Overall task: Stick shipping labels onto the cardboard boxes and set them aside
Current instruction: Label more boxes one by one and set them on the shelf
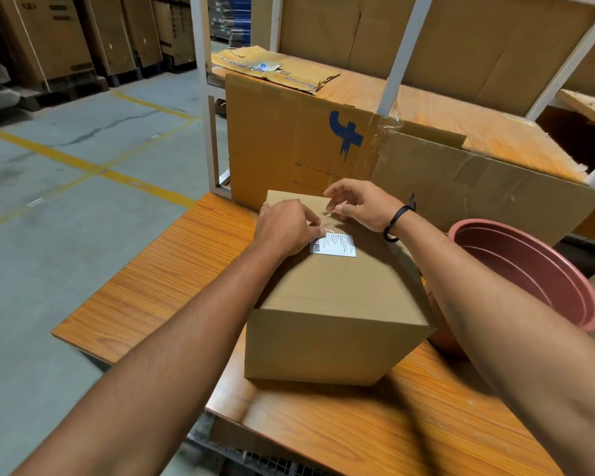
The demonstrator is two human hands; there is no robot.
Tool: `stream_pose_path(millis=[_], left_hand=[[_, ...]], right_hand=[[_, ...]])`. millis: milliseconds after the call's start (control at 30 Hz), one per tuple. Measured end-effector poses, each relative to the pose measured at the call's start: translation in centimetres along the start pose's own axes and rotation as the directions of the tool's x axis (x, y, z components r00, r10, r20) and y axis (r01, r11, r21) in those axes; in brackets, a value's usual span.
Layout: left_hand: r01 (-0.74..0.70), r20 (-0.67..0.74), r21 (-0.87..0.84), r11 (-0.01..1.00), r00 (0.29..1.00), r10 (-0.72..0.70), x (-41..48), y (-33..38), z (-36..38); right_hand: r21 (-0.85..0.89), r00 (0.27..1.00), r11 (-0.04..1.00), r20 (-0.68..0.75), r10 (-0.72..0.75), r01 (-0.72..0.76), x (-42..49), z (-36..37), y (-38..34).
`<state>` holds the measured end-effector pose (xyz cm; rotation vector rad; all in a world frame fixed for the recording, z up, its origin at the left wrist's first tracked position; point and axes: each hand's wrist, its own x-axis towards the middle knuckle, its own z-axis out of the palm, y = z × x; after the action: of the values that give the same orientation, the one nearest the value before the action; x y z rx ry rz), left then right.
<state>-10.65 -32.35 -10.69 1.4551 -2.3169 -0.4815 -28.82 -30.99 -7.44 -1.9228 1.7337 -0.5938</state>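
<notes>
Showing: a person's two bare forearms reach from 6 o'clock to the top of one cardboard box [334, 341], seen from above.
Box position: mid-frame on an orange wood-grain worktop [158, 276], its far end close to a flattened cardboard sheet [289, 139].
Box direction: the long axis runs from 6 to 12 o'clock; the short front face is towards the viewer.
Box look: plain brown, closed, square-edged, with no print on the visible faces.
Shipping label [334, 245]: a small white rectangle lying flat on the far half of the box top, long axis from 9 to 3 o'clock, barcode at the 9 o'clock end, lines of fine print across the rest.
Left hand [285, 228]: rests on the box top at 9 o'clock of the label; its fingers [310, 225] are curled, thumb and forefinger pinched at the label's upper-left corner on what looks like a clear film [327, 221].
Right hand [361, 204]: at 12 o'clock of the label, fingers [337, 192] bent, thumb and forefinger nipping the film's far end.
Wristband [397, 218]: black cord on the right wrist.
Tub [529, 269]: a reddish-pink plastic tub at 3 o'clock, just beside the box.
Sheet: it stands on edge at 12 o'clock and bears a blue logo.
Rack [203, 97]: a white metal frame behind the sheet.
</notes>
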Motion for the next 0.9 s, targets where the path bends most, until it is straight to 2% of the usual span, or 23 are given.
stream_pose_path(millis=[100, 167, 233, 433, 600, 900], left_hand=[[0.022, 0.002, -0.018, 1.0, 1.0, -0.022, -0.3, -0.1, 0.1], [0.027, -0.02, -0.022, 0.999, 0.999, -0.027, -0.3, -0.3, 0.2], [0.032, -0.027, -0.026, 0.999, 0.999, -0.033, -0.1, -0.5, 0.4], [-0.013, 0.005, 0.089, 0.996, 1.0, 0.012, 0.5, -1.1, 1.4], [-0.018, 0.007, 0.104, 0.994, 1.0, 0.018, 0.6, -1.1, 1.5], [-0.021, 0.024, 0.113, 0.993, 1.0, 0.019, 0.5, -1.0, 1.3]], right_hand=[[-0.179, 0.999, 0.983, -0.023, 0.037, -0.04, 0.0, -0.4, 0.3], [-0.31, 0.999, 0.95, 0.01, 0.051, -0.045, 0.2, -0.4, 0.2], [-0.365, 0.998, 0.931, 0.044, 0.044, -0.025, 0.3, -0.3, 0.1], [-0.347, 0.998, 0.938, 0.06, 0.026, -0.003, 0.0, 0.1, 0.2], [-0.306, 0.999, 0.952, 0.045, 0.011, 0.003, -0.6, 0.4, 0.8], [-0.341, 0.999, 0.94, 0.052, -0.008, 0.025, -0.7, 0.6, 0.9]])
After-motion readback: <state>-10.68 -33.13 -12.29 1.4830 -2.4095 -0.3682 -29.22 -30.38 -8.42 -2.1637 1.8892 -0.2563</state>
